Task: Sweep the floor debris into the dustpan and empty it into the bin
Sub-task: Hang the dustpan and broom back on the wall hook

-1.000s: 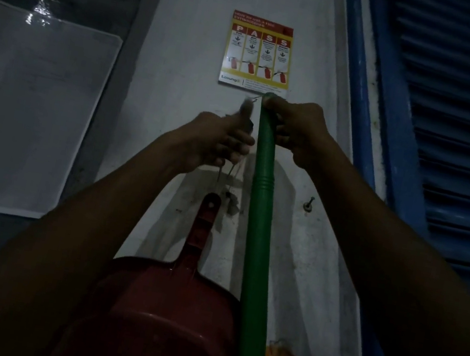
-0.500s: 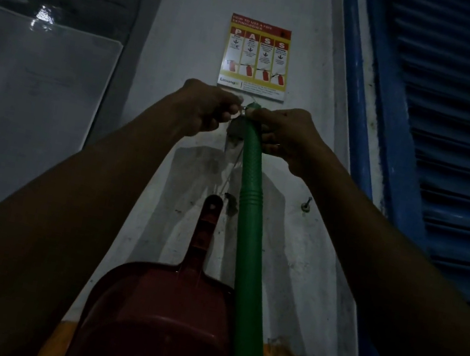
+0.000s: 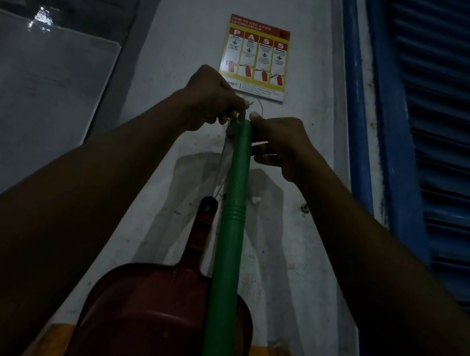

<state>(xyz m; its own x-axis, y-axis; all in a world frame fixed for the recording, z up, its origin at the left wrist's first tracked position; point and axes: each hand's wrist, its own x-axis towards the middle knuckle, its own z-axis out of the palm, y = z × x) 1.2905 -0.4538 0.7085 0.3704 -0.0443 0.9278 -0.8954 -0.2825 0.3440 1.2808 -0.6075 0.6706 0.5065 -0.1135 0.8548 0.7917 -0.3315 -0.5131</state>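
Now that my left hand (image 3: pixel 210 99) has climbed from below the handle top to pinch the thin wire loop (image 3: pixel 256 104), my right hand (image 3: pixel 284 142) grips the green broom handle (image 3: pixel 238 178) at its tip. I judge I'm hanging it on the wall. Below, the red dustpan (image 3: pixel 158 321) hangs just beside it.

Both hands crowded at top of green broom handle (image 3: pixel 238 178): left hand (image 3: pixel 209 101) at 10 o'clock of tip, right hand (image 3: pixel 283 145) at 3 o'clock. Thin wire (image 3: pixel 257 105) looped just above tip. Red dustpan (image 3: pixel 165 316) touching handle's left side, blocking low left. Bare wall open right of handle until blue shutter frame (image 3: pixel 370 132). Extinguisher poster (image 3: pixel 256 57) at 12 o'clock.
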